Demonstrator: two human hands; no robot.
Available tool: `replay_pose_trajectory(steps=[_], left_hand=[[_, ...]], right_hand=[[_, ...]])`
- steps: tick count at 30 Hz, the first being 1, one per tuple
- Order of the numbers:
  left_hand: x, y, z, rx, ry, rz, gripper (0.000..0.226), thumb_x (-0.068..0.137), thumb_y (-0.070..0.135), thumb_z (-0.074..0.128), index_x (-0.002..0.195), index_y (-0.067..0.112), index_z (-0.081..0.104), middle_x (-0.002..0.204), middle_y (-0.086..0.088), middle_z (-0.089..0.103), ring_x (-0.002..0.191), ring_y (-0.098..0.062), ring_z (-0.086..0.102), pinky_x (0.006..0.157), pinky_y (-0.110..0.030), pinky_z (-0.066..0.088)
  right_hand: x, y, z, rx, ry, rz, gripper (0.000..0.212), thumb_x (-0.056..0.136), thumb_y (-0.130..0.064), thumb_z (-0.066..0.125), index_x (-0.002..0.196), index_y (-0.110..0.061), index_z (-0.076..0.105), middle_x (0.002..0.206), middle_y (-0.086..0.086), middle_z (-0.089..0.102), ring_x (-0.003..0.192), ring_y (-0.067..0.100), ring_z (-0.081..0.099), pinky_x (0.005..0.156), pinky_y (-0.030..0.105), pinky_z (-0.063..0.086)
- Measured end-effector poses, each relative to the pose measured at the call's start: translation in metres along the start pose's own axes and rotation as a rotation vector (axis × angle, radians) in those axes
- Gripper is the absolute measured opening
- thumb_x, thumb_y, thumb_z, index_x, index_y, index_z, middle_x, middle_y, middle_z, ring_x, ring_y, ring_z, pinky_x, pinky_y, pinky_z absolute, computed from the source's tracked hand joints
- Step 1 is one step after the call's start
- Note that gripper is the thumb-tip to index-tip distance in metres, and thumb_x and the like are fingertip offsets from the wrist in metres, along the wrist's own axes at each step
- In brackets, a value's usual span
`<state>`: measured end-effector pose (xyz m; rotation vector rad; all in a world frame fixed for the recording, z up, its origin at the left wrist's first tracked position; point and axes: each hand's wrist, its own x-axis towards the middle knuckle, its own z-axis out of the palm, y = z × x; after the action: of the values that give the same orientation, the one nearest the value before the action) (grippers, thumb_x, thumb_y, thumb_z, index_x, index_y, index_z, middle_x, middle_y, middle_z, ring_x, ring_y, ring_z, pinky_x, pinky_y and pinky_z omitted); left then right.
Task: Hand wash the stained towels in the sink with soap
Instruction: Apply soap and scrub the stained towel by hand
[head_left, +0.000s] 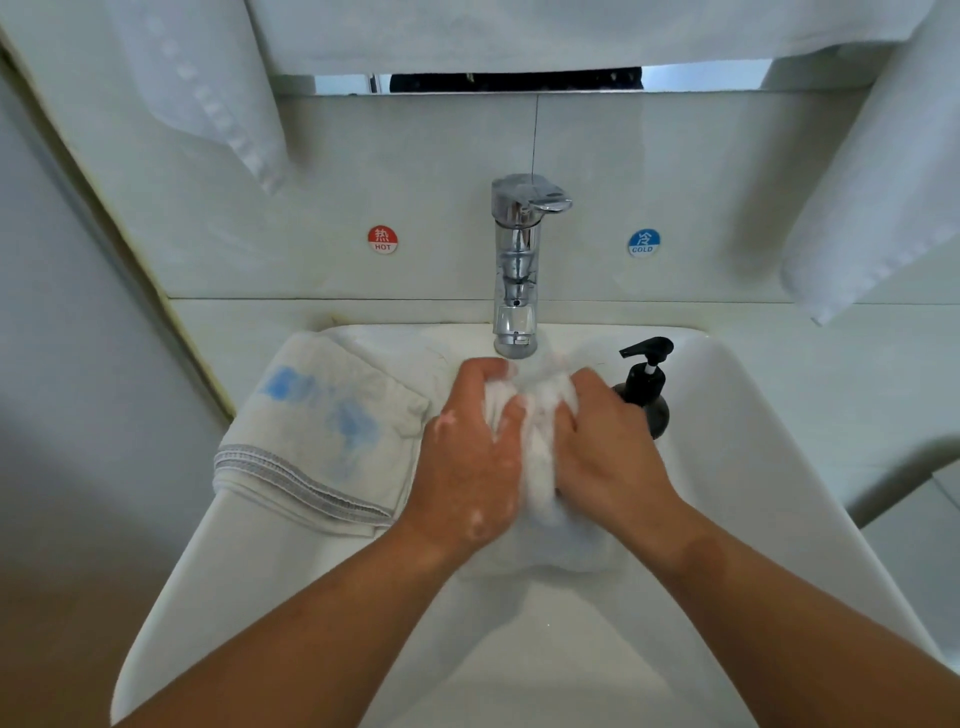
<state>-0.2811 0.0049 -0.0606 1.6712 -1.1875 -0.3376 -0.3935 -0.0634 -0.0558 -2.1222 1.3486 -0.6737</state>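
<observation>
Two bare forearms come in from 5 and 7 o'clock and meet over the sink (753, 467). The left hand (467, 467) and right hand (608, 457) are both clenched round one bunched, soapy towel (540, 467). It is pressed between the palms, with white lather on the cloth and on the left knuckles. The bundle's long axis runs about 12 to 6 o'clock, and its lower end sags toward the basin. It hangs directly under the tap (517, 260) at 12; whether water is running I cannot tell.

The second towel (322, 431) is folded and blotched with blue. It lies on the sink's left rim at 9 to 10 o'clock from the hands, just beside the left one, which is much the nearer to it. Its length runs roughly 12 to 6, with a grey stitched hem at the near end. My guess is that it is washed next, with a short reach leftward.

The black soap bottle (644, 389) stands at 1 o'clock, partly behind the right hand.

Count: two task towels, one pump bottle, one tap, two stickers marked hot (383, 240) and cold (644, 242), and at least two white cloths hanging above (208, 93).
</observation>
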Motion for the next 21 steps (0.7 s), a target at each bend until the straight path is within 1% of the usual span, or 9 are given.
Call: replay_pose_trajectory(steps=[2,5,7,9,12,15,18,19,21], left_hand=[[0.009,-0.003,-0.002,0.020,0.048,-0.091,0.024,0.102,0.035,0.049,0.124,0.026,0.052,0.099,0.015,0.059,0.096,-0.012,0.058,0.078,-0.019,0.037],[0.010,-0.011,-0.002,0.136,0.003,-0.234,0.019,0.106,0.026,0.045,0.123,0.022,0.052,0.108,0.001,0.063,0.105,-0.026,0.060,0.078,-0.023,0.034],[0.004,-0.012,-0.001,0.192,-0.084,-0.217,0.018,0.107,0.027,0.041,0.121,0.024,0.052,0.108,-0.003,0.066,0.098,-0.025,0.061,0.073,-0.024,0.034],[-0.004,-0.008,0.001,0.145,-0.129,-0.139,0.017,0.106,0.030,0.042,0.120,0.027,0.053,0.108,0.001,0.068,0.096,-0.022,0.064,0.078,-0.028,0.042],[-0.004,0.000,0.001,0.021,-0.020,-0.042,0.019,0.104,0.030,0.048,0.122,0.028,0.052,0.102,0.005,0.067,0.089,-0.016,0.064,0.078,-0.026,0.044],[0.007,0.000,0.003,0.045,0.106,-0.141,0.018,0.104,0.025,0.048,0.122,0.023,0.052,0.100,0.005,0.062,0.091,-0.021,0.060,0.072,-0.019,0.033],[0.002,-0.008,0.004,0.179,-0.005,-0.190,0.018,0.106,0.024,0.043,0.121,0.020,0.052,0.103,-0.005,0.067,0.099,-0.032,0.064,0.069,-0.024,0.033],[-0.003,-0.009,0.004,0.198,-0.060,-0.155,0.018,0.106,0.025,0.042,0.121,0.021,0.052,0.103,-0.008,0.069,0.097,-0.032,0.065,0.069,-0.026,0.035],[-0.011,-0.004,0.004,0.145,-0.082,-0.048,0.018,0.106,0.029,0.044,0.121,0.025,0.052,0.100,-0.001,0.069,0.091,-0.023,0.066,0.071,-0.024,0.039]], right_hand=[[-0.012,-0.005,0.005,-0.050,-0.078,-0.075,0.005,0.103,-0.023,0.045,0.101,-0.019,0.042,0.089,0.001,0.049,0.085,0.025,0.048,0.066,0.030,0.026],[-0.016,-0.013,0.012,0.030,-0.021,-0.198,0.003,0.100,-0.023,0.049,0.099,-0.024,0.046,0.089,-0.001,0.057,0.082,0.025,0.052,0.068,0.035,0.034],[-0.007,-0.013,0.011,0.094,0.051,-0.148,0.007,0.099,-0.022,0.050,0.106,-0.021,0.054,0.090,0.006,0.063,0.082,0.029,0.058,0.072,0.038,0.043],[0.003,-0.008,0.007,0.081,0.068,-0.054,0.008,0.101,-0.021,0.048,0.106,-0.018,0.052,0.089,0.009,0.061,0.084,0.033,0.058,0.069,0.037,0.040],[0.003,0.001,0.004,-0.034,-0.027,0.006,0.007,0.103,-0.023,0.043,0.102,-0.016,0.046,0.083,0.001,0.050,0.088,0.031,0.054,0.067,0.033,0.031],[-0.011,-0.003,0.010,-0.016,-0.084,-0.099,0.008,0.102,-0.024,0.045,0.096,-0.019,0.043,0.082,-0.002,0.051,0.082,0.024,0.049,0.065,0.033,0.028],[-0.011,-0.010,0.012,0.096,0.022,-0.160,0.005,0.100,-0.024,0.051,0.096,-0.023,0.047,0.089,0.006,0.062,0.080,0.027,0.055,0.066,0.033,0.033],[-0.006,-0.009,0.011,0.123,0.052,-0.135,0.001,0.099,-0.023,0.051,0.099,-0.022,0.051,0.090,0.009,0.063,0.082,0.030,0.057,0.068,0.034,0.036],[0.004,-0.005,0.005,0.109,0.062,-0.040,0.010,0.101,-0.021,0.048,0.107,-0.017,0.054,0.093,0.012,0.063,0.088,0.034,0.058,0.070,0.034,0.038]])
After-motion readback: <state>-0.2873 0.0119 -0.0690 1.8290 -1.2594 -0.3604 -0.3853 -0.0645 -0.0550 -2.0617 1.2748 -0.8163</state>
